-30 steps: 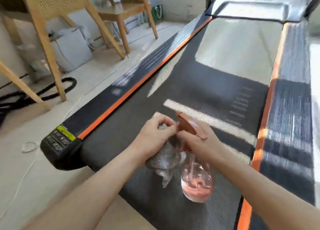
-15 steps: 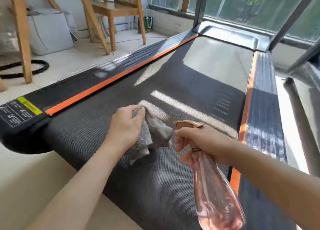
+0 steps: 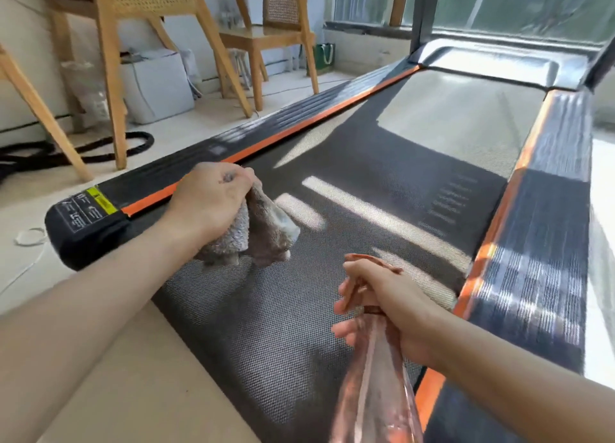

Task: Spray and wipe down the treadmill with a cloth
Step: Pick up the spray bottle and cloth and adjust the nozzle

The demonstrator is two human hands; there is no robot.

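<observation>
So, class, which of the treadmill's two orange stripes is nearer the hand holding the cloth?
The left orange stripe, by the yellow label; the left hand grips the cloth just beside it.

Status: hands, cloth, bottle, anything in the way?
Left hand grips cloth over treadmill belt. Right hand grips spray bottle. Nothing seen blocking belt.

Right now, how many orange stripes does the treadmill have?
2. The left stripe runs along the belt's left edge, behind the left hand gripping the cloth. The right stripe runs along the right edge, beside the right hand holding the spray bottle. None seems hidden.
</observation>
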